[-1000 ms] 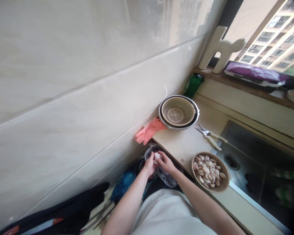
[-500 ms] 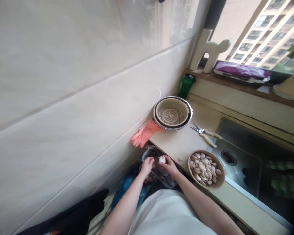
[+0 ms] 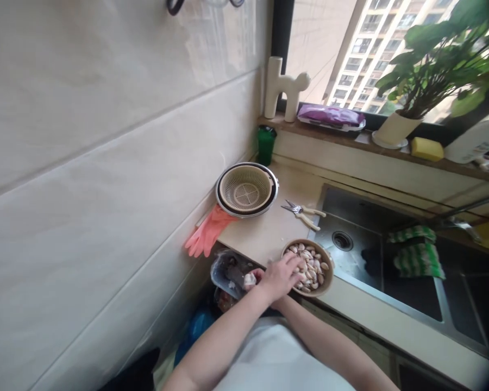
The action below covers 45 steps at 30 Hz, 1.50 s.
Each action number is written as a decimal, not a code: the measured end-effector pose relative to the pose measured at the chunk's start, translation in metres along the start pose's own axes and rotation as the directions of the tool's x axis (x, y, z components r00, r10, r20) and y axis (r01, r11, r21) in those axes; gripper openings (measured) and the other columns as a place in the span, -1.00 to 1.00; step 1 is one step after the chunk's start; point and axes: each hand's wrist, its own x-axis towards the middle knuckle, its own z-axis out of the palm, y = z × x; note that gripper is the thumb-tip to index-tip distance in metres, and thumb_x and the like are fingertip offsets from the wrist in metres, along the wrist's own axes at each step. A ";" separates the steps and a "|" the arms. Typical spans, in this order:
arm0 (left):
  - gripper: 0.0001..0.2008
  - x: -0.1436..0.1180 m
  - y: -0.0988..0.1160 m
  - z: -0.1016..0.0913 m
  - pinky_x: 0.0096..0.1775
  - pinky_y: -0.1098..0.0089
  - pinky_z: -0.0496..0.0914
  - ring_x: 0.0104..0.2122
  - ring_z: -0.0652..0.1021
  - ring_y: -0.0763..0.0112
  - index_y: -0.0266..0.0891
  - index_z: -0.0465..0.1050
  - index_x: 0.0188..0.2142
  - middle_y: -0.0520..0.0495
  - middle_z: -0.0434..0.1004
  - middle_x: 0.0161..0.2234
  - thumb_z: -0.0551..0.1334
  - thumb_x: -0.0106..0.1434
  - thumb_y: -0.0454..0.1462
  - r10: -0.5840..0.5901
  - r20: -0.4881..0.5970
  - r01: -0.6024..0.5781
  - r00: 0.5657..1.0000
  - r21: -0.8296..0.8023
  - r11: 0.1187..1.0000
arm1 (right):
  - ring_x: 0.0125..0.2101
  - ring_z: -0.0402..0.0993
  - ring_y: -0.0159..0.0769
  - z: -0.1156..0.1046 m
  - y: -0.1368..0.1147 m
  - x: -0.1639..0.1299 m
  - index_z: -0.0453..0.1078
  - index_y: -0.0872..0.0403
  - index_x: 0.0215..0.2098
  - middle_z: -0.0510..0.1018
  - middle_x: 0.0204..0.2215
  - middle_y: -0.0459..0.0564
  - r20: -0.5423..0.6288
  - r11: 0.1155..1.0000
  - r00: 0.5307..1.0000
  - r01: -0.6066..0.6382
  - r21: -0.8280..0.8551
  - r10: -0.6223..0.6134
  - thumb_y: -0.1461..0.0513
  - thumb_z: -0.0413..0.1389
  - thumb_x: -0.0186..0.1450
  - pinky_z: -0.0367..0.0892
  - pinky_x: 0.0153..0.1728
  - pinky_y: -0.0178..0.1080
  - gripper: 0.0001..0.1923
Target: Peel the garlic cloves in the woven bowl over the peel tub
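Observation:
My left hand (image 3: 283,276) reaches across my right wrist, its fingers stretched out over the garlic cloves (image 3: 313,270) in a tan bowl (image 3: 329,278) on the counter's front edge. I cannot see whether a clove lies under those fingers. Partly hidden behind the left forearm, my right hand (image 3: 259,275) grips a whitish head of garlic (image 3: 250,281). Below that garlic hangs a bin lined with a grey plastic bag (image 3: 224,271), with scraps inside.
A beige colander (image 3: 246,187) nested in a dark bowl stands by the wall, beside pink rubber gloves (image 3: 206,233). Scissors (image 3: 303,213) lie near the sink (image 3: 352,260). A green-and-white cloth (image 3: 418,254) hangs on the sink divider. A potted plant (image 3: 397,129) stands on the windowsill.
My left hand has moved right, from beside the garlic head to the bowl of cloves. My right hand keeps the garlic over the bin. The view has turned to the right.

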 end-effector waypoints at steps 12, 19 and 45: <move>-0.57 -0.114 -0.104 -0.023 -0.56 0.47 0.26 -0.63 0.41 0.50 -0.31 0.45 -0.31 -0.02 0.44 -0.57 0.18 0.17 0.06 -0.689 0.178 0.364 0.702 -0.922 0.133 | -0.07 0.36 -0.15 0.001 0.000 -0.002 0.45 0.02 -0.30 0.47 -0.12 0.02 0.420 0.967 0.899 0.013 0.253 -0.122 0.19 0.30 -0.01 0.28 -0.04 -0.12 -0.72; -0.62 -0.125 -0.106 -0.024 -0.44 0.52 0.31 -0.48 0.49 0.55 -0.19 0.33 -0.23 0.04 0.49 -0.39 0.36 0.05 -0.08 -0.727 -0.018 0.097 0.686 -0.989 0.116 | -0.17 0.46 -0.17 0.014 0.001 0.009 0.56 0.05 -0.35 0.54 -0.21 0.07 0.432 0.958 0.901 -0.081 0.274 -0.048 0.02 0.26 0.03 0.35 -0.09 -0.14 -0.68; -0.61 -0.111 -0.145 0.017 -0.33 0.39 0.33 -0.42 0.47 0.40 -0.23 0.38 -0.33 0.00 0.47 -0.45 0.34 0.00 0.00 -0.833 -0.197 0.261 0.516 -0.891 0.372 | -0.54 0.37 -0.32 0.045 0.034 0.003 0.24 0.03 -0.35 0.46 -0.59 -0.11 0.422 0.981 0.906 0.050 -0.186 0.034 0.15 0.05 0.23 0.15 -0.49 -0.34 -0.89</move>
